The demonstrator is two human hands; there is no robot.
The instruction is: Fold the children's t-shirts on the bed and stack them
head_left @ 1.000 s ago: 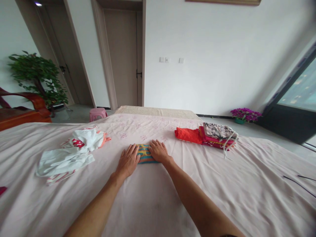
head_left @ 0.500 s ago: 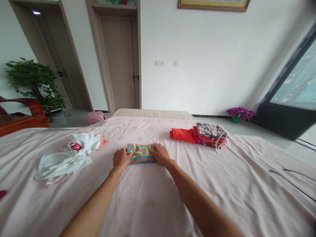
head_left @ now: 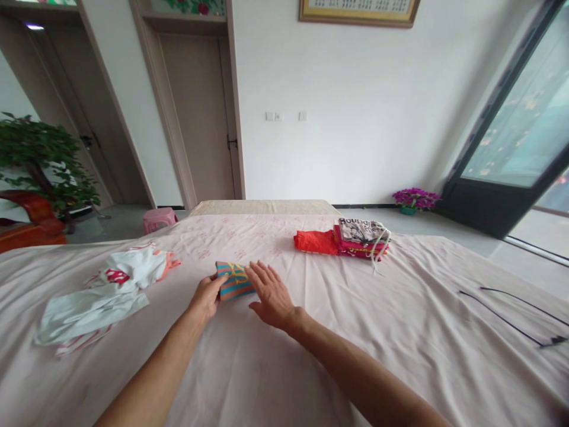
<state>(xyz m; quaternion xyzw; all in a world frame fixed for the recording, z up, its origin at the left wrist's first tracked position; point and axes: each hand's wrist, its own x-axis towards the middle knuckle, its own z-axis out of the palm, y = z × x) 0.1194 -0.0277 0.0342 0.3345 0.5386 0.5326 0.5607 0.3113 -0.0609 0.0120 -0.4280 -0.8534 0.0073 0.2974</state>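
In the middle of the cloth-covered surface is a folded striped garment, teal and orange with yellow lettering. My left hand grips its left edge, thumb on top and fingers underneath. Across its right part lies my right hand, palm down with fingers stretched out, hiding that end of the fabric. Further right sits a stack of folded clothes, a pale printed piece with a white drawstring on top of red ones. A bright red folded garment adjoins the stack's left side.
At the left lies a loose heap of white clothes with red and orange parts. Thin dark glasses rest at the right. Beyond the surface stand a pink stool and a purple flower pot.
My left hand has taken the garment's left edge between thumb and fingers. My right hand has shifted left over the garment. The view has turned slightly right.
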